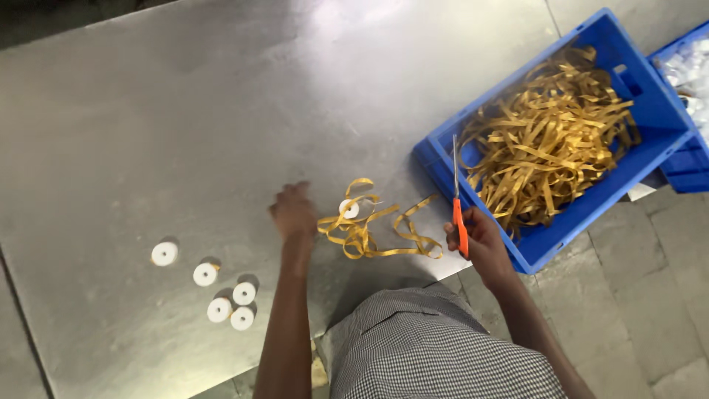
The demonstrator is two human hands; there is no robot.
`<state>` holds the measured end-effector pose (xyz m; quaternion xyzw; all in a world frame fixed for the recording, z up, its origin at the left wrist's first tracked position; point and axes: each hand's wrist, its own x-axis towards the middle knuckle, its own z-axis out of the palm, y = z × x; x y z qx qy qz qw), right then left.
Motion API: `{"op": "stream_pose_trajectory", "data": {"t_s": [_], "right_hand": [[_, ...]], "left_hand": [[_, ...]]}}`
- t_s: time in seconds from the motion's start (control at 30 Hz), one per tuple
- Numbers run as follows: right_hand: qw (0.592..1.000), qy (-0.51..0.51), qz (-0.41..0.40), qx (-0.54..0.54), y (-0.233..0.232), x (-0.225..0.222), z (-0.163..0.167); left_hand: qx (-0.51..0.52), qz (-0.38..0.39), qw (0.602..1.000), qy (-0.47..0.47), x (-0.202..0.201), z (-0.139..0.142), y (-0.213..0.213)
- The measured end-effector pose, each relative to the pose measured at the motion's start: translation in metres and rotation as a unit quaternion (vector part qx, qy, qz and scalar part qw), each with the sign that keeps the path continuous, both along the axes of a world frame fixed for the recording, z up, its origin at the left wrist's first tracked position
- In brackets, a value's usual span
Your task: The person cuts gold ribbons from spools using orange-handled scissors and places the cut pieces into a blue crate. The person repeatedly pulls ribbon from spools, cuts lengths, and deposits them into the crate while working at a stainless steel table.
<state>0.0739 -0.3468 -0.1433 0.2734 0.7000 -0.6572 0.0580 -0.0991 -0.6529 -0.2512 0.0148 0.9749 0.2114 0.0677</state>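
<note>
- Loose tangle of gold ribbon (373, 233) lying flat on the grey metal tabletop (185, 133), near its front edge, loops trailing off toward the right.
- One small white spool (349, 209) sitting in the upper part of that tangle, touching the ribbon.
- Left hand (293, 213) just to the left of the tangle, knuckles up, fingers curled down onto the tabletop at the ribbon's left end; impossible to tell whether pinching ribbon or only resting there.
- Right hand (478, 240) just to the right of the tangle, at the tabletop's edge, fist wrapped round the orange handles of a pair of scissors (458, 199).
- Scissor blades together, pointing straight up and away from the body, tip over the near wall of the crate.
- Blue plastic crate (668, 118) right of the tangle, standing askew at the tabletop's corner, heaped with cut lengths of the same gold ribbon (550, 140).
- Second blue crate (690, 166) beyond the first, only partly in view, holding something pale and blurred.
- Five more white spools (221, 288) well left of the tangle: two apart in a slanting line, three bunched close together.
- Checked garment (436, 347) below the tangle, at the picture's lower edge.
- Grey tiled floor (650, 295) beneath the crates.
</note>
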Motion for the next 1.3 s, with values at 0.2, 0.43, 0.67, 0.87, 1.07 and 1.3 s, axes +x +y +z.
{"op": "stream_pose_trajectory", "data": {"t_s": [0.2, 0.43, 0.67, 0.87, 1.07, 1.3], "right_hand": [[0.998, -0.020, -0.053, -0.019, 0.002, 0.009, 0.002], [0.998, -0.013, -0.051, -0.022, 0.004, 0.008, -0.003], [1.000, 0.007, 0.019, 0.014, -0.002, -0.014, -0.045], [0.882, -0.191, 0.123, 0.414, -0.023, -0.029, -0.065], [0.852, -0.149, 0.191, 0.463, -0.018, -0.027, -0.062], [0.935, -0.016, 0.287, 0.207, -0.067, -0.065, -0.043]], "left_hand": [[-0.045, -0.167, 0.977, -0.121, -0.002, 0.013, 0.051], [0.048, -0.195, 0.968, -0.150, 0.002, 0.001, 0.057], [0.254, -0.111, 0.935, -0.219, 0.008, 0.014, 0.041], [0.208, -0.147, 0.961, -0.111, 0.022, 0.074, 0.017], [0.268, -0.060, 0.949, -0.157, 0.030, 0.100, -0.026], [0.468, -0.001, 0.860, -0.202, 0.060, 0.094, -0.044]]}}
